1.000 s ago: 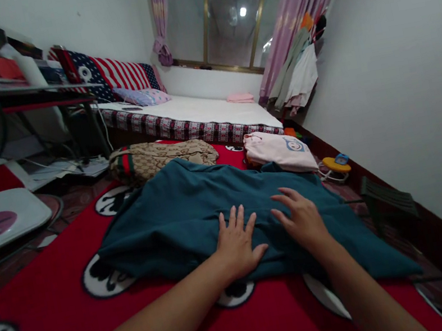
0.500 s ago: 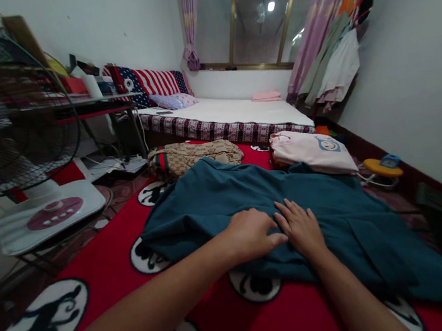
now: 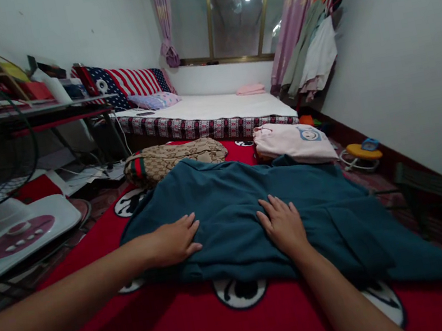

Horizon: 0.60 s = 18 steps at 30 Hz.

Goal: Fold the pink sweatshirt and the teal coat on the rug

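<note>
Carpet [image 3: 275, 327], red with round black-and-white emblems, covers the floor of a narrow bedroom; a low mattress [image 3: 211, 111] lies at its far edge under the window, a fan base [image 3: 15, 239] stands off its left edge, and a white wall runs along the right. A patterned tan bag [image 3: 172, 159] and a folded pink garment [image 3: 292, 143] sit near the far edge.

Spread across the carpet's middle is a teal garment [image 3: 228, 204], its long axis running from the left side toward the near right corner, where one end tapers to a point.

Both hands rest on it palm down, fingers flat and grasping nothing: the left hand [image 3: 173, 242] near its left edge, the right hand [image 3: 283, 226] at its middle. Half a second ago the hands were touching at the garment's middle; now they lie well apart, the left having slid outward.
</note>
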Tool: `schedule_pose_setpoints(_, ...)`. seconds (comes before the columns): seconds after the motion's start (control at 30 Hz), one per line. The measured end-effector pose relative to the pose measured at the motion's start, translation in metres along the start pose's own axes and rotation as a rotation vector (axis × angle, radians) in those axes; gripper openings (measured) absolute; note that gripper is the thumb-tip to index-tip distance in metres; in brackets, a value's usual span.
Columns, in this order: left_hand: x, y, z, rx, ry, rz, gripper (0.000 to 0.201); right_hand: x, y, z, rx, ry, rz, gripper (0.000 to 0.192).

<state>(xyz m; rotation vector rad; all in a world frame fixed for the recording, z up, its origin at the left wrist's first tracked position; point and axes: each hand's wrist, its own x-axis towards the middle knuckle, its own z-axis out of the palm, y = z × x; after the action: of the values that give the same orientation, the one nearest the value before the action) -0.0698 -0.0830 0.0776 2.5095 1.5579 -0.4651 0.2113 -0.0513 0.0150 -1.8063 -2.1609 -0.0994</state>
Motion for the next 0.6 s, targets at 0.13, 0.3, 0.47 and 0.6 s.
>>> schedule_pose_setpoints(0.13,0.054,-0.009,-0.076,0.004,-0.042,-0.013,0.043,-0.001,0.001,0.001,0.017,0.012,0.001,0.044)
schedule_pose_setpoints(0.3,0.162,-0.025,-0.117,-0.083,0.449,-0.181,0.03,0.0,0.003,0.001,0.066,0.023,0.004,0.043)
schedule_pose_setpoints(0.47,0.228,-0.042,-0.111,-0.153,0.406,-0.316,0.027,0.0,0.005,0.001,0.119,0.023,0.018,0.042)
schedule_pose_setpoints(0.6,0.249,-0.048,-0.101,-0.206,0.324,-0.269,0.029,-0.001,0.004,0.001,0.134,0.028,0.031,0.041)
